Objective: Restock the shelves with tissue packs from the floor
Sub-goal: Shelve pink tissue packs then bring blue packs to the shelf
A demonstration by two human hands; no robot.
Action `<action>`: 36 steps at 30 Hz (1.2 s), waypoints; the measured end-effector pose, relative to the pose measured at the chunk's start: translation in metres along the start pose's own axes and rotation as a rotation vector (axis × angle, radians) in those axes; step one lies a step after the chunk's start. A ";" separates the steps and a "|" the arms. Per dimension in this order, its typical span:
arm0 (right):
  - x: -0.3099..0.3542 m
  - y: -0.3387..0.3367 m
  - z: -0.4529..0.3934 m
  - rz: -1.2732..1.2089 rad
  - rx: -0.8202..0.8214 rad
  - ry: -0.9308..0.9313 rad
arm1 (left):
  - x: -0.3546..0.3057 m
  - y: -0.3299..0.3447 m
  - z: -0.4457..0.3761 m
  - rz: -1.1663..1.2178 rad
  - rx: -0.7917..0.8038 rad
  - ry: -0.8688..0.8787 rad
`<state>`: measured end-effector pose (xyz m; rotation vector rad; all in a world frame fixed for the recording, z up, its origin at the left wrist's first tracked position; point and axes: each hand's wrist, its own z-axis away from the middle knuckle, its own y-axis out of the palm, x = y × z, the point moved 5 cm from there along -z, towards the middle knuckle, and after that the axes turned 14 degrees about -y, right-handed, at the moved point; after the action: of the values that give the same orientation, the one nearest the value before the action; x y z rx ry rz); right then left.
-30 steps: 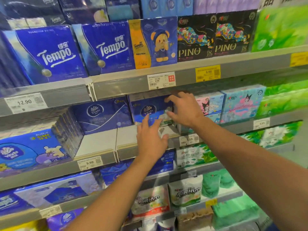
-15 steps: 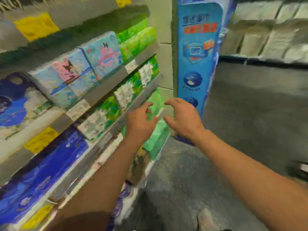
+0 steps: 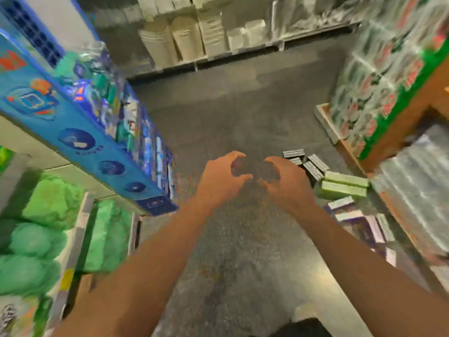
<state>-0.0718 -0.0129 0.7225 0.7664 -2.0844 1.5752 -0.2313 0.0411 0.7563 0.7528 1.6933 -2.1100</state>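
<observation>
Tissue packs lie on the grey floor at the right: several dark grey ones [image 3: 311, 164], two green ones [image 3: 343, 184] and some purple-white ones [image 3: 357, 216] nearer to me. My left hand [image 3: 221, 177] and my right hand [image 3: 286, 180] hover side by side above the floor, fingers curled and apart, holding nothing. The right hand is just left of the grey packs and partly hides them. The shelf [image 3: 70, 251] with green tissue packs [image 3: 41, 224] is at the lower left. The picture is blurred by motion.
A blue display stand [image 3: 80, 132] leans in at the left, next to the shelf. Stacked green-and-red packages on a pallet [image 3: 379, 76] fill the right side. More shelves with pale goods [image 3: 194, 35] line the far end of the aisle.
My view has swung from the shelf front to the right and down onto the aisle floor. Both hands left the blue packs on the shelf and now hang empty over the floor.
</observation>
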 end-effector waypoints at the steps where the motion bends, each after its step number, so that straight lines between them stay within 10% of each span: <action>1: -0.018 -0.017 0.000 -0.001 -0.007 0.009 | -0.020 0.017 -0.007 0.016 0.019 0.005; 9: 0.022 -0.021 -0.091 -0.056 0.058 -0.240 | -0.009 -0.033 -0.038 0.137 -0.179 -0.164; 24: 0.541 0.256 -0.098 -0.407 0.444 -1.137 | 0.330 -0.379 0.236 0.232 -1.076 -0.827; 36: 0.696 0.347 -0.118 -0.601 0.560 -1.378 | 0.411 -0.473 0.314 0.128 -1.404 -1.140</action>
<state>-0.8265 0.0496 0.9341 2.9555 -1.6098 1.3216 -0.8879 -0.1224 0.9375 -0.6312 1.6732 -0.5009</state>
